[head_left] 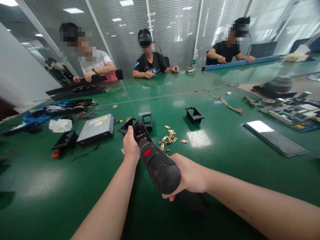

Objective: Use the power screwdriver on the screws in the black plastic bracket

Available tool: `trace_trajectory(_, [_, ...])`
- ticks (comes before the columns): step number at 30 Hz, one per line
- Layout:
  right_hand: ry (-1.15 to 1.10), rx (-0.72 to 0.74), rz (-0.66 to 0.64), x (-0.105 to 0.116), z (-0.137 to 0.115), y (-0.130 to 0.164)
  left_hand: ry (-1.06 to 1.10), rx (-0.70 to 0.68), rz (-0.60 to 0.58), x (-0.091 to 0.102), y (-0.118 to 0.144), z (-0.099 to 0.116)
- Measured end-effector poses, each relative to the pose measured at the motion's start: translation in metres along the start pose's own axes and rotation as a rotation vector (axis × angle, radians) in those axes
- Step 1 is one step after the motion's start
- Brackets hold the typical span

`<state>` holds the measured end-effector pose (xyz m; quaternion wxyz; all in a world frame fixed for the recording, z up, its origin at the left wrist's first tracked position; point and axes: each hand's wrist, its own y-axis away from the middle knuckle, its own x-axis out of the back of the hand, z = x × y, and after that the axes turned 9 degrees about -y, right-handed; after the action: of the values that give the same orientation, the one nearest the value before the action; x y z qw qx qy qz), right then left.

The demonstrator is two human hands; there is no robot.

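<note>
My right hand [186,175] is wrapped round the handle of a black cordless drill [160,166] with a red switch on top. The drill points away from me into a black plastic housing [142,130], whose inside shows small brass-coloured parts. Closed on the near left side of that housing is my left hand [131,145], thumb on top. The drill's tip is hidden behind its body. Just beyond lie two more black frames [147,120]. To the right of the housing, small brass plates and screws [171,137] are scattered on the green table [220,186].
A silver disc drive [96,128] lies left, beside another black housing [65,139] and white tissue [60,125]. One more housing [194,114] stands further back. At right are a phone-like slab [275,137] and circuit boards [295,111]. Three people sit across the table.
</note>
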<state>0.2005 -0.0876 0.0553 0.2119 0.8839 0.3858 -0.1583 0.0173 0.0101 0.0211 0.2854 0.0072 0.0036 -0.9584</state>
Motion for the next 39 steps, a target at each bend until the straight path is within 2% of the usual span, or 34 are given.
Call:
trace_trajectory(17, [-0.024,-0.012,-0.006,-0.0009,-0.0002,-0.0008,-0.016,0.027,-0.006,-0.0003,0.0025,0.0070])
trace_trajectory(26, [0.011,-0.001,-0.019,0.0012,0.0024,-0.0002,-0.095,-0.025,-0.002,0.0032,0.0007,0.0043])
trace_trajectory(39, [0.022,-0.011,-0.014,0.0006,0.0019,-0.0003,-0.036,0.002,-0.027,0.0036,0.0017,0.0035])
